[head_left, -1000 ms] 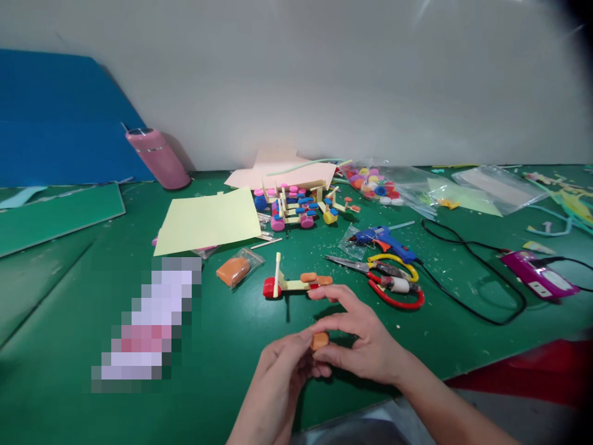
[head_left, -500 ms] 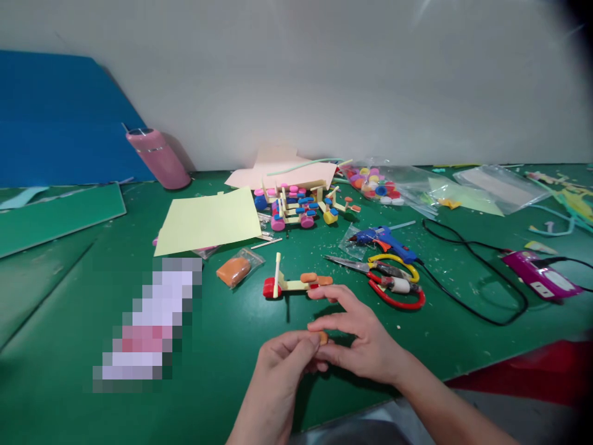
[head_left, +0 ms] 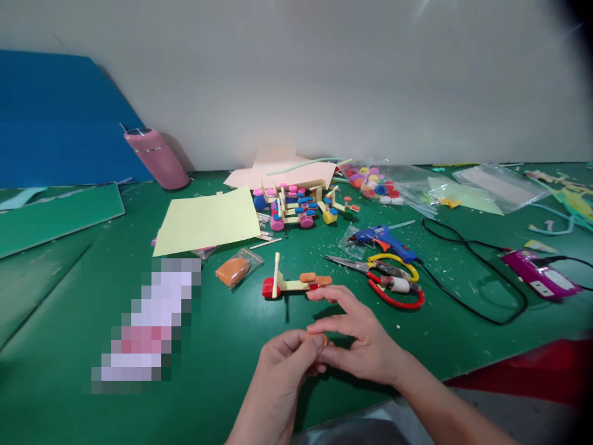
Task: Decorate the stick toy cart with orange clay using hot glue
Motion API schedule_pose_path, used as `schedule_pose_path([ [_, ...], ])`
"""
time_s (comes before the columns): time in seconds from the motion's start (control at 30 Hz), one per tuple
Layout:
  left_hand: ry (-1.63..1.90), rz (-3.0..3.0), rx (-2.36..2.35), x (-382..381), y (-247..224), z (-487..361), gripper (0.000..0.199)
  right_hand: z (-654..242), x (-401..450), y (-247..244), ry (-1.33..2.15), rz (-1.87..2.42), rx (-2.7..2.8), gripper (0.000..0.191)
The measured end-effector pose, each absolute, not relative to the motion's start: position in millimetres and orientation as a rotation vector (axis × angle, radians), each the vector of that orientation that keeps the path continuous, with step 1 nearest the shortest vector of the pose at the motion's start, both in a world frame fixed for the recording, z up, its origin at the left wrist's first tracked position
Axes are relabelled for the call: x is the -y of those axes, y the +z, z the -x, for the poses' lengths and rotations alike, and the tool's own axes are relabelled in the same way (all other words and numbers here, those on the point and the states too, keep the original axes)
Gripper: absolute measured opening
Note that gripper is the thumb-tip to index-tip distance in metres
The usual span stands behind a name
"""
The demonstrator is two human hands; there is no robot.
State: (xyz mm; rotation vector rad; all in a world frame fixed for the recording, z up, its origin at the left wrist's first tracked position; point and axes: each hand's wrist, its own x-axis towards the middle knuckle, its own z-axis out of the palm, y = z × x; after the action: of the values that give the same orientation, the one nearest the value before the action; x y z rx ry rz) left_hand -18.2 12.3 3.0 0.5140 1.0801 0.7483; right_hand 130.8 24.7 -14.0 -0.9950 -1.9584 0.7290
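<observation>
A small piece of orange modelling clay (head_left: 326,340) is pinched at the fingertips of my left hand (head_left: 285,364), mostly covered by the thumb. My right hand (head_left: 368,340) closes on the same piece from the right with thumb and index finger, its other fingers stretched forward. Just beyond the fingertips stands a small toy scooter (head_left: 291,285) with red wheels, a pale stick body, an upright handle and orange clay pads on top. Left of it lies a clear packet of orange clay (head_left: 233,272).
Scissors (head_left: 393,281) and a blue glue gun (head_left: 384,240) with a black cord lie to the right, near a purple power strip (head_left: 540,275). Behind are several finished toy vehicles (head_left: 296,210), yellow paper (head_left: 208,220), a bag of bottle caps (head_left: 375,182) and a pink tumbler (head_left: 157,159).
My left thumb has shifted slightly over the orange clay, covering more of it. The right hand and the toy scooter stay practically where they were.
</observation>
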Motion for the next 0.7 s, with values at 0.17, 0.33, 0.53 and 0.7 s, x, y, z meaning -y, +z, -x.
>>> schedule_pose_path([
  [0.17, 0.752, -0.508, -1.040, -13, 1, 19, 0.018, -131, -26, -14, 0.745, 0.988, 1.906, 0.018],
  [0.33, 0.792, -0.481, -1.007, -11, -5, 22, 0.024, -135, -26, -16, 0.711, 0.959, 1.854, 0.023],
  [0.53, 0.831, -0.509, -1.079, -10, 3, 19, 0.020, -135, -26, -15, 0.681, 0.989, 1.902, 0.028],
  [0.7, 0.851, -0.580, -1.104, -10, 6, 17, 0.020, -132, -25, -11, 0.698, 1.003, 1.876, 0.032],
])
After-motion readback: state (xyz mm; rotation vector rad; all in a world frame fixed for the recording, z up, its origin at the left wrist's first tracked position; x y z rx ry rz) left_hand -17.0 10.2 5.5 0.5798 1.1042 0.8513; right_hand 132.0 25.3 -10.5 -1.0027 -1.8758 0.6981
